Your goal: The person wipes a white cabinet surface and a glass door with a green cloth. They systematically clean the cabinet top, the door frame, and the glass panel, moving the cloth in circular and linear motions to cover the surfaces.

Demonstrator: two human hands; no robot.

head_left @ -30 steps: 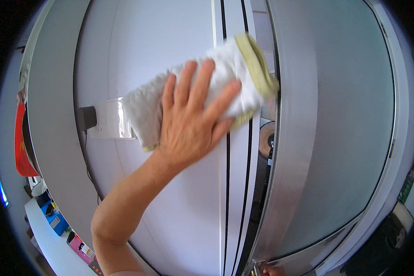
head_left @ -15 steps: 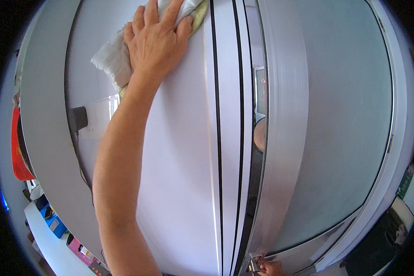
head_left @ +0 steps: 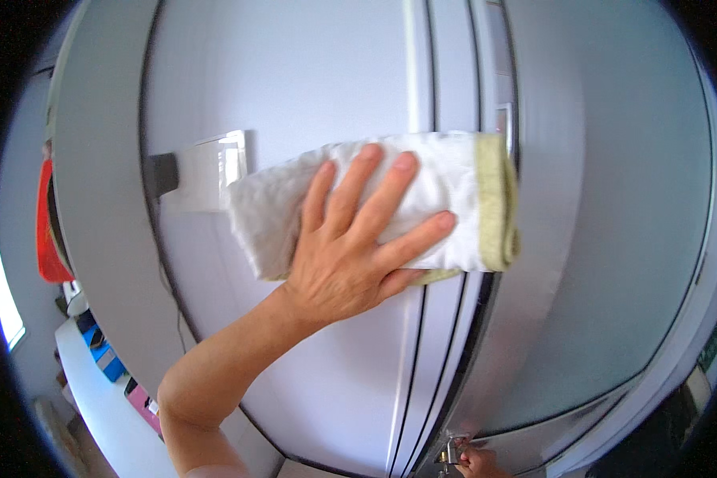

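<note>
My left hand (head_left: 346,239) lies with fingers spread on a folded cloth (head_left: 446,187), white with a yellow-green edge. Its palm presses the cloth against a white panel (head_left: 327,374) and across the dark vertical strips at the panel's right side. The cloth's right end reaches the metal frame of a door (head_left: 534,263) with frosted glass. Low down by that frame, my right hand (head_left: 479,462) is closed at a metal door handle (head_left: 452,450); part of this hand is cut off by the lower edge.
Left of the cloth, a clear glossy cover (head_left: 203,175) and a black plug (head_left: 164,175) with a hanging cord sit on the panel. Farther left, a white tabletop (head_left: 95,406) carries a blue box (head_left: 107,358) and a pink item (head_left: 142,406). Something red (head_left: 49,227) hangs above.
My left hand has brought the cloth down and to the right, from high on the panel to across the strips. The right hand stays at the handle. The whole view has shifted slightly.
</note>
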